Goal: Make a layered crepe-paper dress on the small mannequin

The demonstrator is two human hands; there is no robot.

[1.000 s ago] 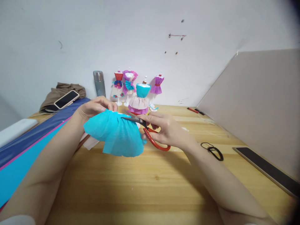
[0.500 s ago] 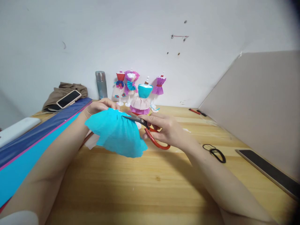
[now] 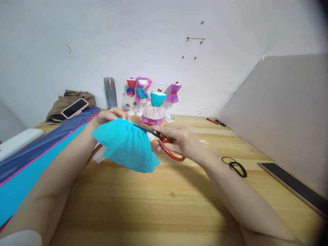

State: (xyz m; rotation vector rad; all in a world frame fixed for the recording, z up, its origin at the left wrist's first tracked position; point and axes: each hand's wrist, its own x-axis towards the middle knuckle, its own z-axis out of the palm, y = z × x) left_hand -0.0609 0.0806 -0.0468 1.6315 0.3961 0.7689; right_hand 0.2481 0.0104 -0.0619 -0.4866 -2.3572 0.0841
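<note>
A gathered turquoise crepe piece (image 3: pixel 128 147) fans out above the wooden table, its narrow pleated edge at the top. My left hand (image 3: pixel 110 115) pinches that top edge from behind, its fingertips partly hidden by the piece. In my right hand (image 3: pixel 176 136) are scissors with red handles (image 3: pixel 170 154) and dark blades. The blades lie against the right part of the pleated edge and look nearly closed. Just behind the scissors stands a small dress form (image 3: pixel 158 99) with a turquoise top and a pale, purple-trimmed skirt.
More dressed forms (image 3: pixel 142 92) and a grey flask (image 3: pixel 110 93) stand by the wall. At left lie brown cloth (image 3: pixel 60 104), a phone (image 3: pixel 75 108), blue sheets (image 3: pixel 51 136) and a white object (image 3: pixel 20 143). Black cords (image 3: pixel 237 169), pens (image 3: pixel 212 121) and a dark-faced slab (image 3: pixel 292 184) are at right.
The scissor blades have shifted slightly up against the pleated edge and the handles have come a little closer together. The turquoise piece has moved slightly left.
</note>
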